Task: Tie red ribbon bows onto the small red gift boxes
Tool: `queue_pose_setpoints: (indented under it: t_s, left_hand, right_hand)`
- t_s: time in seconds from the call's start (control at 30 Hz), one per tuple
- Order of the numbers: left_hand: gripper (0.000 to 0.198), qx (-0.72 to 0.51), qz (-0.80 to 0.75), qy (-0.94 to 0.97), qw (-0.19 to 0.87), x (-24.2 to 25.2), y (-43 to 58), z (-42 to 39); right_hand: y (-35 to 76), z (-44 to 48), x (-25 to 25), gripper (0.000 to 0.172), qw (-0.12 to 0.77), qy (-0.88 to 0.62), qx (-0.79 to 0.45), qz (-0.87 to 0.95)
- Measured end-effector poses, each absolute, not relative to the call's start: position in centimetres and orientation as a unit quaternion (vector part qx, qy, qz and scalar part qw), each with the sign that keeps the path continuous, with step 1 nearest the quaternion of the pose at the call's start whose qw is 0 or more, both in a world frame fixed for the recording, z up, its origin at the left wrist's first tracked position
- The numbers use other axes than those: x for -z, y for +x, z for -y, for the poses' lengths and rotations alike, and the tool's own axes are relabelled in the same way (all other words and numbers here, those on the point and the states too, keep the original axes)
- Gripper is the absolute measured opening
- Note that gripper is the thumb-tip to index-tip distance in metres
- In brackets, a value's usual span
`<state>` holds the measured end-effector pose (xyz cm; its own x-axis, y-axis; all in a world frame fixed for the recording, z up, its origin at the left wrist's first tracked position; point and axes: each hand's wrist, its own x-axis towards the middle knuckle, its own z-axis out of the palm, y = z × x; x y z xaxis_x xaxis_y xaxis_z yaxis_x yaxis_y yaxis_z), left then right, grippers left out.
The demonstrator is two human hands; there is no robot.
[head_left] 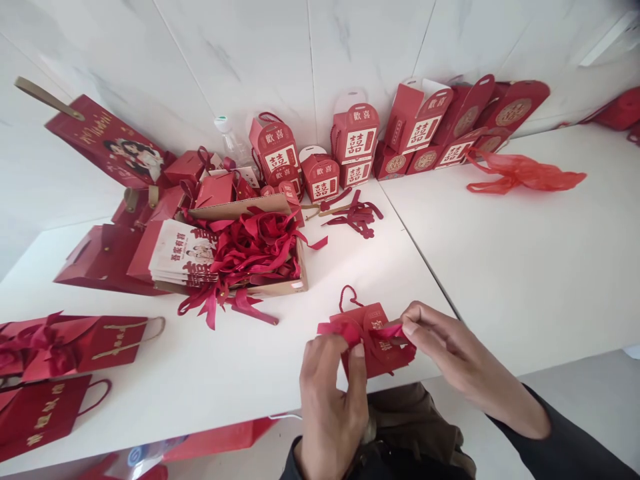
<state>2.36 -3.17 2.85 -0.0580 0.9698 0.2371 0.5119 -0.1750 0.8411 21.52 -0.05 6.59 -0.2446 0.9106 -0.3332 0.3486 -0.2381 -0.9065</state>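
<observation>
A small red gift box (380, 363) with gold characters and a corded handle lies near the table's front edge. Across it runs a dark pink ribbon (345, 329). My left hand (333, 383) pinches the ribbon's left loop over the box. The right end of the ribbon is pinched between the thumb and fingers of my right hand (440, 340), just above the box's right side. Part of the box is hidden behind my left hand.
A cardboard carton (280, 287) full of ribbons stands left of centre. Red boxes (356, 143) line the wall. A red plastic bag (530, 175) lies to the right, cord handles (357, 215) in the middle. Several red gift bags (117, 343) lie at left.
</observation>
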Motion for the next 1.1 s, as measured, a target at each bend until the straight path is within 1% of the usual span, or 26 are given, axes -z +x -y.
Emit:
queue_pose_setpoints:
  t_s: [0.1, 0.17, 0.3, 0.37, 0.47, 0.57, 0.6, 0.67, 0.73, 0.77, 0.8, 0.83, 0.9, 0.97, 1.07, 1.1]
  left_hand:
    - [0.014, -0.454, -0.570, 0.567, 0.383, -3.6, 2.5, 2.8]
    - [0.019, -0.475, -0.556, 0.533, 0.426, -3.9, 2.6, 2.7]
    - [0.021, -0.525, -0.542, 0.498, 0.428, -3.8, 2.9, 2.9]
    - [0.021, -0.525, -0.534, 0.506, 0.427, -3.5, 3.1, 2.8]
    - [0.024, -0.478, -0.537, 0.530, 0.450, -3.0, 3.6, 2.5]
    - [0.017, -0.429, -0.534, 0.572, 0.451, -2.6, 4.2, 2.2]
    - [0.019, -0.417, -0.528, 0.587, 0.452, -2.6, 4.3, 2.2]
    - [0.023, -0.405, -0.516, 0.599, 0.459, -2.6, 4.3, 2.2]
    - [0.019, -0.425, -0.509, 0.581, 0.472, -2.7, 4.2, 2.2]
    - [0.021, -0.440, -0.507, 0.565, 0.480, -2.9, 4.0, 2.2]
    - [0.023, -0.453, -0.503, 0.549, 0.490, -3.0, 3.9, 2.1]
    - [0.025, -0.461, -0.501, 0.533, 0.502, -3.2, 3.8, 2.0]
    - [0.028, -0.455, -0.509, 0.508, 0.525, -3.6, 3.5, 1.8]
    - [0.034, -0.446, -0.525, 0.492, 0.532, -4.0, 3.2, 1.7]
    - [0.040, -0.422, -0.538, 0.498, 0.534, -4.1, 2.7, 1.6]
    - [0.041, -0.414, -0.537, 0.503, 0.535, -4.1, 2.6, 1.6]
  right_hand:
    - [21.7, -0.2, -6.8, 0.046, 0.271, -0.559, -0.549, 0.559]
    - [21.6, -0.4, -7.0, 0.045, 0.276, -0.558, -0.549, 0.558]
    - [21.4, -0.8, -7.4, 0.045, 0.255, -0.549, -0.559, 0.566]
    - [21.4, -1.0, -7.4, 0.045, 0.250, -0.549, -0.561, 0.567]
    - [21.3, -1.1, -7.6, 0.044, 0.248, -0.552, -0.554, 0.572]
    - [20.9, -1.2, -8.3, 0.037, 0.245, -0.538, -0.547, 0.593]
    - [20.7, -1.3, -8.8, 0.034, 0.242, -0.529, -0.547, 0.602]
    - [20.3, -1.5, -9.7, 0.029, 0.238, -0.500, -0.538, 0.635]
    - [20.0, -1.8, -10.7, 0.024, 0.251, -0.439, -0.518, 0.690]
    - [19.9, -2.0, -11.0, 0.021, 0.260, -0.405, -0.507, 0.715]
    - [20.0, -2.2, -11.1, 0.020, 0.268, -0.377, -0.498, 0.734]
    - [20.1, -2.5, -11.1, 0.022, 0.271, -0.360, -0.488, 0.748]
    - [20.4, -3.1, -10.5, 0.031, 0.254, -0.365, -0.455, 0.771]
    - [20.7, -3.5, -9.5, 0.034, 0.218, -0.389, -0.407, 0.797]
    - [21.2, -3.7, -8.6, 0.023, 0.177, -0.425, -0.370, 0.807]
    - [21.3, -3.6, -8.6, 0.024, 0.173, -0.436, -0.371, 0.801]
